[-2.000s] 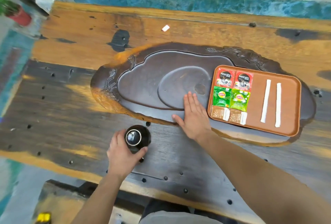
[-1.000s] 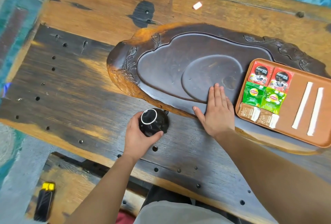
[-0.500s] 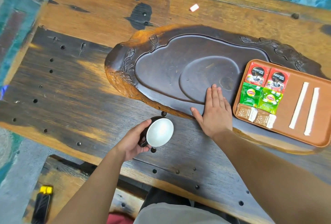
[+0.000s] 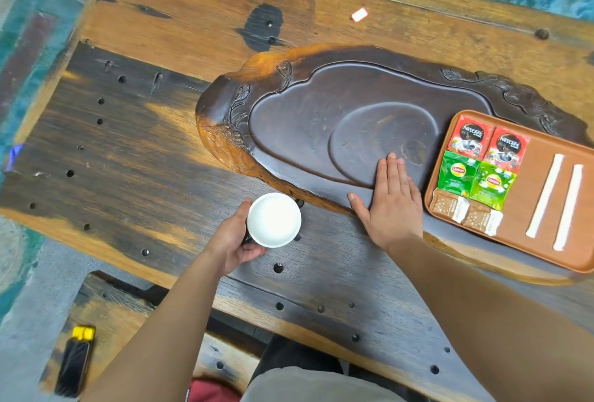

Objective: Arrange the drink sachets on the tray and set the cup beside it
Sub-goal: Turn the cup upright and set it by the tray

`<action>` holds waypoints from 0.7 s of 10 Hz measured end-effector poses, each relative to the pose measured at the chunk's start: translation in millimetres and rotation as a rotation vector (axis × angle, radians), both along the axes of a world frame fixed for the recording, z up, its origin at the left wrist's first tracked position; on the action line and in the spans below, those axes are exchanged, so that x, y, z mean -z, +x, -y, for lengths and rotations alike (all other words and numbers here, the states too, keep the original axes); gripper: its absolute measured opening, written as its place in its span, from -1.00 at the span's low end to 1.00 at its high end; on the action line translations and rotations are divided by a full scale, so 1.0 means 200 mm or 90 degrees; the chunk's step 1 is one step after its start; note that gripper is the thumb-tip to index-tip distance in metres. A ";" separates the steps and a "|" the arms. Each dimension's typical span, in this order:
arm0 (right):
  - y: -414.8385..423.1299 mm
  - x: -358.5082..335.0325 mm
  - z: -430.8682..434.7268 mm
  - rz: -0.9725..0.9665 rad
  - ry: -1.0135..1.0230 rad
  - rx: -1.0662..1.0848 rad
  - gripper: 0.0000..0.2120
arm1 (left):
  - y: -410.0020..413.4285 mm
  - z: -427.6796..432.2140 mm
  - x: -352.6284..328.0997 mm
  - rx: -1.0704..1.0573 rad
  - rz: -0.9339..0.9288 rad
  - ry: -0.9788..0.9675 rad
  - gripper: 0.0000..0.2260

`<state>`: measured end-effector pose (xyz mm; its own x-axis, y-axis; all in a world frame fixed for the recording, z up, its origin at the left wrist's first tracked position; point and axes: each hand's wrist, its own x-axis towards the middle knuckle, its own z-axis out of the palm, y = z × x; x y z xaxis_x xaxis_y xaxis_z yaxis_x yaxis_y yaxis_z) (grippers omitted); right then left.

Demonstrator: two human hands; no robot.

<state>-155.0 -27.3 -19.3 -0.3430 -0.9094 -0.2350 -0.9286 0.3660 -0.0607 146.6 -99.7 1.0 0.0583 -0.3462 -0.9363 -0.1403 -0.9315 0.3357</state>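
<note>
Cup [image 4: 274,219] sat mouth-up, gripped by the left hand [image 4: 234,241] above the table [image 4: 128,157]. Right hand [image 4: 390,205] lay flat, fingers extended, holding nothing, beside the tray [image 4: 533,208].

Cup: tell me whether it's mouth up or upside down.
Mouth up: the cup shows its white, empty inside, held by the left hand.

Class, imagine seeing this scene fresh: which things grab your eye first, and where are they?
The white-lined dark cup, held mouth-up in the left hand near the table's front. Right of it, red, green and brown sachets line the orange-brown tray, beside the flat right hand on the dark carved wooden slab.
</note>
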 end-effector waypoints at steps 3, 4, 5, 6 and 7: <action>0.00 0.00 0.00 0.007 -0.003 0.002 -0.14 | 0.09 -0.21 0.03 0.185 0.023 -0.253 -0.56; 0.00 0.00 0.00 0.010 -0.004 0.001 -0.14 | 0.10 -0.26 0.03 0.193 0.047 -0.327 -0.77; 0.00 0.00 0.00 0.014 -0.005 0.001 -0.14 | 0.12 -0.29 0.02 0.130 0.047 -0.340 -0.79; 0.00 0.00 0.00 0.017 -0.005 0.001 -0.13 | 0.11 -0.27 0.01 0.086 0.073 -0.334 -0.85; 0.00 0.00 0.00 0.022 -0.006 0.005 -0.13 | 0.08 -0.24 -0.02 0.084 0.099 -0.336 -0.90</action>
